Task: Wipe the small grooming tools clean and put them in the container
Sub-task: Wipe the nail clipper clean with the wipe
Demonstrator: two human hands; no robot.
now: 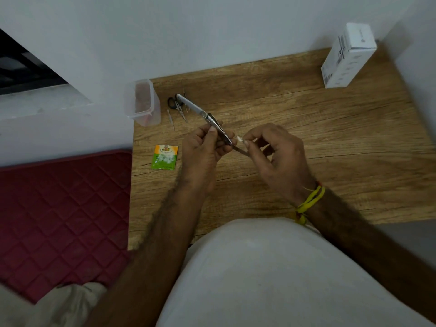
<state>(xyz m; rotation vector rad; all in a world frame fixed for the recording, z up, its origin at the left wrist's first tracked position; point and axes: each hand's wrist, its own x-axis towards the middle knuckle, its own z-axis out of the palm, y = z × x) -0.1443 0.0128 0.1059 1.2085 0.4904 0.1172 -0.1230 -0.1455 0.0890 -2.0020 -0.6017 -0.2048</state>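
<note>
While the left hand (203,147) grips the nail clipper (212,121) with curled fingers, the right hand (271,149) pinches a small white wipe (239,139) against the clipper's folded-out blade. Both are held above the bench (306,142), near the clear container (141,102), which stands at the bench's far left corner. Beside the container lie small scissors (175,103) and several thin tools (171,119), not yet stowed. Whether the container already holds any tool cannot be told. Judged from this, the task is at an early stage: one tool is being wiped, the others remain.
</note>
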